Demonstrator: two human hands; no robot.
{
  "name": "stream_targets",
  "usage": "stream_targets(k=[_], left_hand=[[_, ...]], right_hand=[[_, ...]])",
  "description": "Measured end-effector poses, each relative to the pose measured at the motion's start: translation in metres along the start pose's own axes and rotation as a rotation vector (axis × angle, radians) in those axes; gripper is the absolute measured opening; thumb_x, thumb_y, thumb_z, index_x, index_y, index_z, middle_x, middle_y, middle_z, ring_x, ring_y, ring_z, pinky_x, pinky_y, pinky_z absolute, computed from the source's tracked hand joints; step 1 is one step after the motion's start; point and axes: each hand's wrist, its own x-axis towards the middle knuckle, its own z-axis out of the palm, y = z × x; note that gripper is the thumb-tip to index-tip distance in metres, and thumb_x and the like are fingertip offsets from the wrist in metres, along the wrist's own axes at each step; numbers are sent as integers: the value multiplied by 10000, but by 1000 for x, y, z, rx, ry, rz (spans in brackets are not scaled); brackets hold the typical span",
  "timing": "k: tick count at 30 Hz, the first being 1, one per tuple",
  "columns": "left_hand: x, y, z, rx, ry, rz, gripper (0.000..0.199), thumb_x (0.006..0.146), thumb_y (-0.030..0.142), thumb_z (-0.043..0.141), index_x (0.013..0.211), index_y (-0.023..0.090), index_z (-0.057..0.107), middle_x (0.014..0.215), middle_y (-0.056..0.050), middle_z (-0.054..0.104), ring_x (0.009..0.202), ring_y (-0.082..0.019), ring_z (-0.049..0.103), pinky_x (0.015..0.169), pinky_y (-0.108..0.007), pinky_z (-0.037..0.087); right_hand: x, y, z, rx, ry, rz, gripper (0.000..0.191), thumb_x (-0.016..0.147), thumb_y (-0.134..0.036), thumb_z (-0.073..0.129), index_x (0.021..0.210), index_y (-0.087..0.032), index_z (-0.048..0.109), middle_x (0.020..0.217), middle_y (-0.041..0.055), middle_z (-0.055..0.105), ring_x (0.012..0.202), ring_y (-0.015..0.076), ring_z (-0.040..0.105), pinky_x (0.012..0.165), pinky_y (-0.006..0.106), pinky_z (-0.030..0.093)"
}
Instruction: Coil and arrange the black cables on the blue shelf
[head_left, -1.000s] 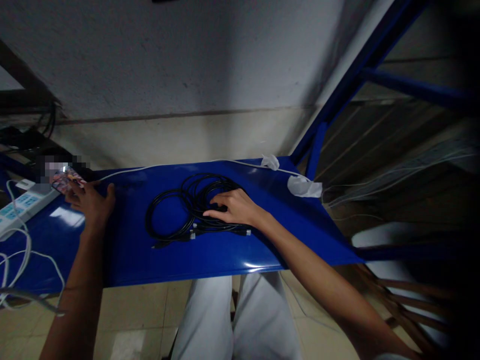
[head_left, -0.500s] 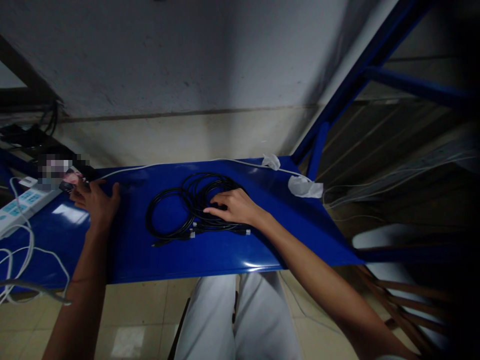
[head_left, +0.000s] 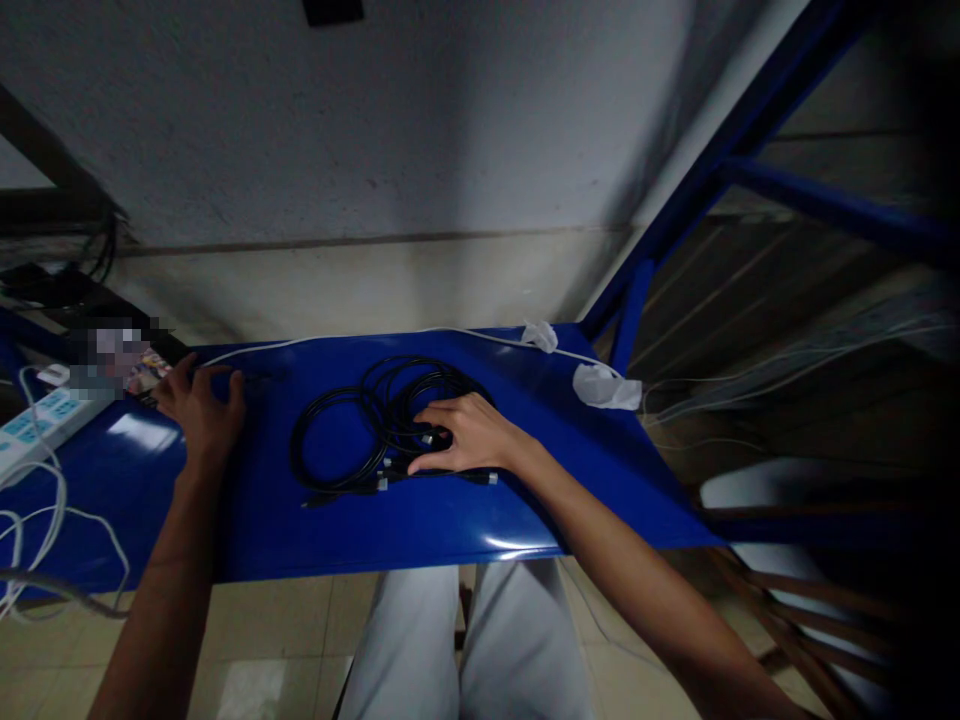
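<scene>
Coiled black cables [head_left: 337,392] with metal-tipped plugs lie in overlapping loops on the blue table [head_left: 300,545]. Over the right-hand coils rests my right hand [head_left: 469,435], thumb and fingers apart around a cable plug [head_left: 428,438]; whether it grips anything is unclear. My left hand [head_left: 202,405] is at the table's left part, fingers spread and holding nothing visible, beside a small colourful packet [head_left: 148,370] that is partly blurred out.
A white power strip [head_left: 45,425] with white cords [head_left: 56,515] lies at the far left. Along the back edge runs a white cable [head_left: 315,340], near two crumpled white plastic pieces [head_left: 540,336]. A blue metal frame [head_left: 634,315] stands at the right.
My right hand has its thumb and fingers further apart, with a plug now visible between them. My left hand has shifted slightly to the right. The view has tilted a little.
</scene>
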Motion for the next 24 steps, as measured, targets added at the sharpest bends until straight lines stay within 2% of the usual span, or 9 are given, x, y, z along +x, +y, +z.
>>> stream_targets(k=[2,4,8,12,16,21,24], left_hand=[[-1,4,0,-36,-9,38,364,1020,486,623,1089,148,742,1554,-221,555,1505,-439,422,1254,-718,248],[-1,6,-1,-66,-12,74,340,1026,469,607,1052,154,734,1463,-223,609,1443,-413,494,1252,-694,264],[0,7,0,-111,-4,108,300,1026,453,603,1025,173,709,1341,-208,659,1375,-395,559,1244,-676,282],[0,11,0,-128,-16,136,298,1038,473,594,1021,193,694,1283,-187,691,1337,-384,592,1237,-647,314],[-1,21,-2,-149,-35,163,280,1049,473,572,1051,213,674,1248,-151,725,1301,-360,622,1228,-609,352],[-3,34,-3,-163,-115,158,260,1050,469,551,1088,237,663,1285,-124,721,1316,-343,627,1251,-583,343],[-4,42,-5,-162,-142,151,283,1053,491,534,1086,240,662,1282,-115,726,1301,-325,642,1249,-558,357]], right_hand=[[0,-2,-2,-38,-17,-13,659,910,-759,772,1149,-145,791,981,84,791,768,202,706,654,302,370],[0,-3,-3,-75,-20,-20,526,1006,-665,723,1056,-145,787,947,73,770,728,177,671,636,305,338],[1,0,-6,-88,51,-32,435,1132,-511,590,934,-152,737,893,56,719,697,151,620,634,307,339],[1,8,-9,-47,195,18,417,1164,-480,519,978,-159,708,906,62,702,745,164,630,669,301,395],[0,13,-15,84,381,125,405,1144,-518,549,961,-182,682,869,46,684,725,165,606,694,305,438],[-2,12,-27,268,560,265,400,1136,-525,552,899,-215,635,776,18,665,718,178,610,742,332,478],[-2,15,-31,314,660,294,384,1134,-551,529,920,-235,571,750,7,619,698,189,578,723,347,478]])
